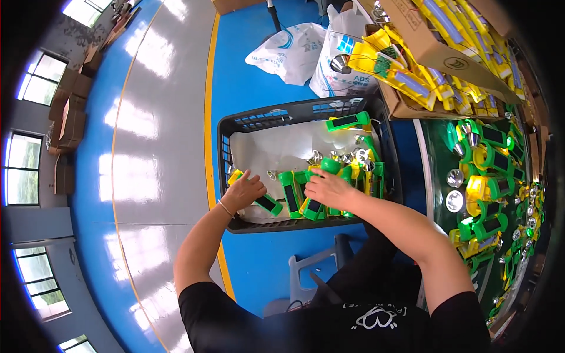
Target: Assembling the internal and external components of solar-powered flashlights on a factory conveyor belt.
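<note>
A black plastic crate (253,122) with a pale liner (265,147) stands before me. Within it, green-and-yellow solar flashlights (289,191) with dark panels stand side by side along the near side and right part. My left hand (244,191) is closed over another solar flashlight (269,204) at the crate's left end; its yellow end and green body show on either side of the hand. My right hand (329,189) bends its fingers around a flashlight (313,209) in the row, hiding part of it. One more flashlight (347,121) lies near the far right corner.
On the right, a green work surface (432,176) carries many flashlight parts and reflectors (454,200). Cardboard boxes (444,56) of yellow casings stand beyond it. White sacks (294,53) lie behind the crate. A grey stool (300,270) is on the blue floor close to me.
</note>
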`<act>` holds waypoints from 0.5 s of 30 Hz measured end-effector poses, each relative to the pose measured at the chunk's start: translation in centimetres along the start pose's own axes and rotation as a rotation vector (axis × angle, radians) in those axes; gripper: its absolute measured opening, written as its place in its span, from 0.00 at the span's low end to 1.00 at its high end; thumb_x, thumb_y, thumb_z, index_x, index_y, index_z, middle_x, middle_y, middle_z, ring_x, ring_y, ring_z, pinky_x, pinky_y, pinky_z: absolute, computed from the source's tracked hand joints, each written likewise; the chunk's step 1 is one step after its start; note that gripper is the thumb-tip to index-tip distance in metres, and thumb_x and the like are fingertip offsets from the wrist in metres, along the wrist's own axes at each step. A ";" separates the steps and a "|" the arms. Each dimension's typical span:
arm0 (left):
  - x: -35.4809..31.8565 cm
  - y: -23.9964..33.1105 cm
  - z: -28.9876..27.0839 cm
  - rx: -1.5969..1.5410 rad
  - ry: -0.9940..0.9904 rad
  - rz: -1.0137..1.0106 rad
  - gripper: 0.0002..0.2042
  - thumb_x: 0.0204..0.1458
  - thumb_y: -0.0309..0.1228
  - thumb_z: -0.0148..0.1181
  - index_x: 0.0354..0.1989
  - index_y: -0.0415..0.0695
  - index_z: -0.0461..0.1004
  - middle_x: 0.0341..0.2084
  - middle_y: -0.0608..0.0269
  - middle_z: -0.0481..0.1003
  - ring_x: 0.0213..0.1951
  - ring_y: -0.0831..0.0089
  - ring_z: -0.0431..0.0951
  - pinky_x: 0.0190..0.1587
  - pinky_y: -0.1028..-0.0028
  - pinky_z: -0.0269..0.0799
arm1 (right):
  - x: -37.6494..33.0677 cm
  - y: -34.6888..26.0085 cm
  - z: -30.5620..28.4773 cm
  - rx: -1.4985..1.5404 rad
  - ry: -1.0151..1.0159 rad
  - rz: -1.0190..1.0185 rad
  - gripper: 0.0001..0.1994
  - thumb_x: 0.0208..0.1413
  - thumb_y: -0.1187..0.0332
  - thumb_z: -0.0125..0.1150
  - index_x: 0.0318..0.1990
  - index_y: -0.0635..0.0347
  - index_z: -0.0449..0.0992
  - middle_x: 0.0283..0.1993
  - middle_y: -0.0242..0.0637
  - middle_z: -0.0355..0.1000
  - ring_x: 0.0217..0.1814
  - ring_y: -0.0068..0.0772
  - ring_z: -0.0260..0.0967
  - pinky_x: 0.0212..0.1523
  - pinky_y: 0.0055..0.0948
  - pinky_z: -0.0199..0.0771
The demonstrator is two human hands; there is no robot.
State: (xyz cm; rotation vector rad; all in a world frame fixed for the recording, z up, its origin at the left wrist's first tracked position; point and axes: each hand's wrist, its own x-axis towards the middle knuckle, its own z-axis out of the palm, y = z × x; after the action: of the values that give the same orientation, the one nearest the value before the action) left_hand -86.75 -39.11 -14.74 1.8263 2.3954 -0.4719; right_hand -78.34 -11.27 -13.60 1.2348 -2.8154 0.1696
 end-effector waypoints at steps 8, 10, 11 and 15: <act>2.1 3.8 7.5 0.085 0.145 0.140 0.05 0.41 0.34 0.50 0.29 0.55 0.68 0.30 0.74 0.68 0.47 0.71 0.65 0.55 0.61 0.52 | 4.0 -1.2 8.7 0.026 0.110 -0.307 0.02 0.39 0.67 0.50 0.21 0.49 0.69 0.27 0.25 0.63 0.43 0.28 0.61 0.65 0.39 0.43; 2.9 5.0 8.6 0.070 0.178 0.148 0.05 0.41 0.34 0.49 0.29 0.55 0.68 0.30 0.73 0.68 0.47 0.71 0.65 0.56 0.60 0.51 | 3.3 -1.8 10.9 0.055 0.117 -0.276 0.03 0.39 0.66 0.50 0.19 0.47 0.69 0.26 0.24 0.63 0.44 0.28 0.60 0.65 0.40 0.41; 3.2 5.5 9.0 0.044 0.175 0.109 0.05 0.41 0.34 0.49 0.29 0.55 0.68 0.31 0.73 0.68 0.47 0.71 0.65 0.57 0.60 0.51 | 3.4 -2.2 11.7 0.049 0.121 -0.258 0.02 0.39 0.66 0.50 0.20 0.47 0.70 0.27 0.24 0.63 0.46 0.28 0.60 0.66 0.41 0.40; 3.5 6.6 9.5 0.103 0.185 0.001 0.10 0.41 0.35 0.49 0.33 0.53 0.71 0.37 0.71 0.68 0.51 0.70 0.63 0.58 0.58 0.50 | 3.6 -4.4 11.9 -0.123 -0.213 -0.152 0.15 0.49 0.64 0.45 0.45 0.50 0.67 0.50 0.30 0.61 0.62 0.32 0.47 0.65 0.50 0.30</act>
State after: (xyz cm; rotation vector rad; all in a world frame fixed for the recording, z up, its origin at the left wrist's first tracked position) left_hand -82.50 -37.14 -25.89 1.9961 2.5324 -0.4532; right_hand -77.71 -18.29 -24.67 1.5116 -2.8352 -0.1490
